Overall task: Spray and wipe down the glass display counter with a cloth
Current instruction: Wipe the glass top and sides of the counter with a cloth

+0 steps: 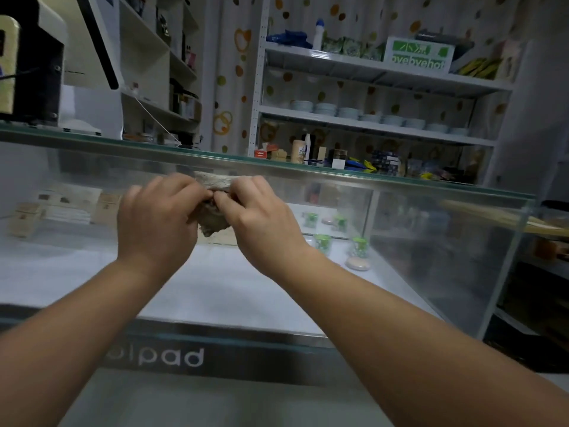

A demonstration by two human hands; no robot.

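Cloth [212,221], beige and crumpled, is hanging bunched just above the glass desk [246,332]. The left hand [157,223] is pinching one side of it and the right hand [261,220] is pinching the other, fingers curled into the fabric. Green-lidded jars [359,246] are sitting inside the case, lower right.

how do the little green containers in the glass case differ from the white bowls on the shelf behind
The green containers stand inside the glass display counter; the white bowls sit on an open shelf behind it. The containers are upright, narrow and green-patterned; the bowls low, wide and plain. The containers stand apart; the bowls form a close row. Shared: neither is touched; left hand and right hand hold the cloth.
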